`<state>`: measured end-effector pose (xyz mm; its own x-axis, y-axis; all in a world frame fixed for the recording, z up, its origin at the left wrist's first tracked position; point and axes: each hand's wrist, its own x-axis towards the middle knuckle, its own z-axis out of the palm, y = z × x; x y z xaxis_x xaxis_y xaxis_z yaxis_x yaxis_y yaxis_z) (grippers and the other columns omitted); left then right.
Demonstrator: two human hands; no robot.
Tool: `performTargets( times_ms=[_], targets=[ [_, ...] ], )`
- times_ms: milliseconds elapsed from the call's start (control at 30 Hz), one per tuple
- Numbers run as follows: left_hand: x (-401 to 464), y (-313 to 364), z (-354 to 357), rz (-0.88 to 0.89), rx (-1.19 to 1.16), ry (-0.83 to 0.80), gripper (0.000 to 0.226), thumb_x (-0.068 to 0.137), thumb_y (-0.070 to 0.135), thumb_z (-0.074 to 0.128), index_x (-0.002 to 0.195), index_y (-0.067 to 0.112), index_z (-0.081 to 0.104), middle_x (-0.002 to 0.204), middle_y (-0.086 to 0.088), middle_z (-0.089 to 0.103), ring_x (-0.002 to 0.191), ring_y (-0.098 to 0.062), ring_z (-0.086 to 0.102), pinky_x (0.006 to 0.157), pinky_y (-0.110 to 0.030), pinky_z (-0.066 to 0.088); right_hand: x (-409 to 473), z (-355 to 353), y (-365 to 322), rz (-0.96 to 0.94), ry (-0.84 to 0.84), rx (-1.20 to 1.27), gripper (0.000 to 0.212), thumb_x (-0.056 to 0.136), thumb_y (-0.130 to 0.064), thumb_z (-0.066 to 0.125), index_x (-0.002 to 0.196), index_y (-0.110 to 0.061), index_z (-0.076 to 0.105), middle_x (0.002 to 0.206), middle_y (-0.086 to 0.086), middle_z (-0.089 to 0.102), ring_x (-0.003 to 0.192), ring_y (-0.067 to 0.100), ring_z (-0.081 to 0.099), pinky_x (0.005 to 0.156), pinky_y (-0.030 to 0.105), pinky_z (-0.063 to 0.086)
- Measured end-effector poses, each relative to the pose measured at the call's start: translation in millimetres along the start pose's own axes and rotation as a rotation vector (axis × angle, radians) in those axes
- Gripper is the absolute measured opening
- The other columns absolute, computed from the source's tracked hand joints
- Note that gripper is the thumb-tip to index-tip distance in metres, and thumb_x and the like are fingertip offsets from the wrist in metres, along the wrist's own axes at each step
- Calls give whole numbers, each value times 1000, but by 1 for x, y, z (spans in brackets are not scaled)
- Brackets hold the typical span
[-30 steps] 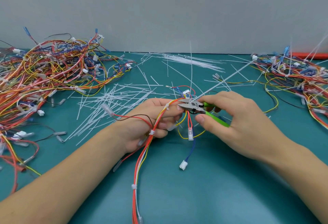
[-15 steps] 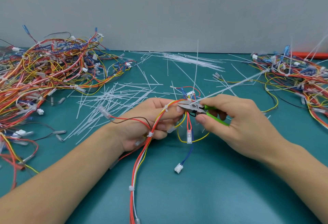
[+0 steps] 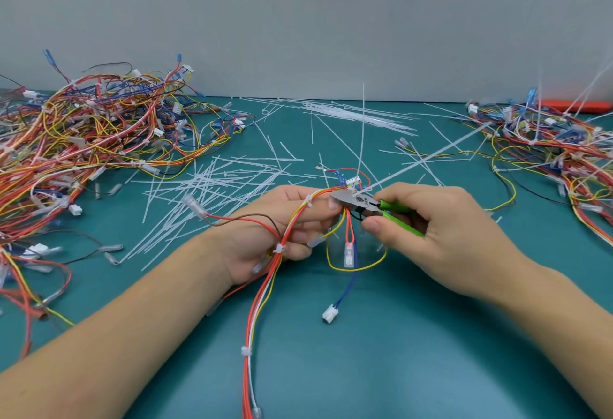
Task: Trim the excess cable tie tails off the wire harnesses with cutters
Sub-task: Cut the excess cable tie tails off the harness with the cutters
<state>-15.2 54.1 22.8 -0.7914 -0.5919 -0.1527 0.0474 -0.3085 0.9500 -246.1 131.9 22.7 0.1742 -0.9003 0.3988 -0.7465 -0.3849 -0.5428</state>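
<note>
Harness pile (image 3: 99,140) far left on mat (image 3: 398,352). Left hand (image 3: 278,229) curled round wire harness (image 3: 298,219) mid-table, bundle trailing toward viewer. Cutters (image 3: 361,203) between hands, metal tips at uncut tie tails (image 3: 362,133); right hand (image 3: 441,233) grips green handles.

Teal tabletop (image 3: 414,352) w/ harness piles left (image 3: 83,140) & right (image 3: 557,146), cut tie tails (image 3: 212,186) strewn between.

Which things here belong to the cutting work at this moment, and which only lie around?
In use: left hand, held harness, right hand, green-handled cutters, two uncut tie tails.
Lying about: left harness pile, right harness pile, cut tails, green mat.
</note>
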Motion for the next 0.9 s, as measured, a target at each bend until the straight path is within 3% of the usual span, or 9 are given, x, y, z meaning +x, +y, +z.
performTargets(
  times_ms=[100,300,533,700,900],
  targets=[
    [1,0,-1,-7,-30,11,21,81,32,76,98,20,76,67,5,38,67,-18,4,34,-11,21,0,3,-1,27,-24,37,37,93,-62,56,115,-36,69,99,-18,69,91,12,64,79,36,53],
    [2,0,-3,-23,-14,-5,26,80,32,75,103,21,80,67,4,40,67,-19,4,34,-11,19,0,-1,-3,20,-29,0,43,94,-61,55,123,-32,70,106,-25,67,103,7,63,90,29,51],
    [1,-1,-3,-32,-13,13,28,78,32,78,101,18,77,69,1,38,60,-13,11,33,-11,22,-2,-2,-5,55,-71,-23,43,95,-62,52,122,-34,70,100,-21,67,94,11,62,84,33,51],
    [-1,2,-2,-36,-15,-9,28,80,32,76,104,18,77,65,5,36,63,-15,8,33,-11,22,0,-4,-10,35,-83,-56,33,97,-65,44,103,-37,61,77,-12,60,74,14,58,63,39,47],
    [-3,1,-1,-44,-17,3,20,86,27,73,103,16,76,62,7,43,61,-12,9,33,-11,22,-1,-7,-13,18,-99,-67,35,96,-70,41,102,-40,59,75,-9,58,71,16,57,62,42,49]
  ],
)
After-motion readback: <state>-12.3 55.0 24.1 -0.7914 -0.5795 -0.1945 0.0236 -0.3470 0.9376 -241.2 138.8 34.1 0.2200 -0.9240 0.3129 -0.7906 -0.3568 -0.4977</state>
